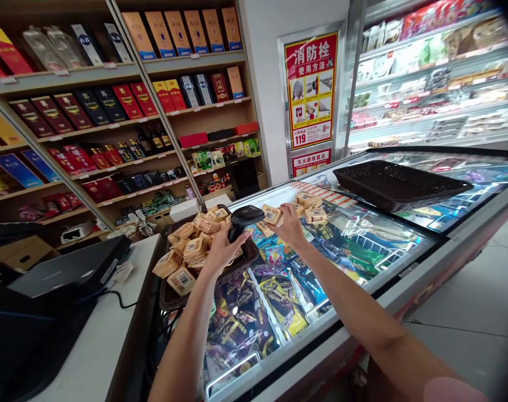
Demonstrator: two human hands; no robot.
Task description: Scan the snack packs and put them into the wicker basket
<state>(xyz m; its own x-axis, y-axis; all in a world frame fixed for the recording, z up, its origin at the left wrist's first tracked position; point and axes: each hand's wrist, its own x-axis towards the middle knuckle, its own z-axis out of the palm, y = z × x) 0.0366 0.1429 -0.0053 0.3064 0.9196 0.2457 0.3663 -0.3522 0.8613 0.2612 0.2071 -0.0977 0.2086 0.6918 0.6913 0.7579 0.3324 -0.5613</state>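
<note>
The left hand (220, 251) grips a black barcode scanner (243, 219) by its handle, head aimed right. The right hand (290, 226) pinches a small tan packet (272, 215), apparently just beside the scanner's head, above the freezer lid (363, 240) and a basket (174, 298) of like packets.

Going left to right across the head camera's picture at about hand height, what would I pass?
Black register machine on the white counter → basket of small tan packets → left hand gripping a black scanner → right hand holding one tan packet → empty black basket on the glass freezer lid.
</note>
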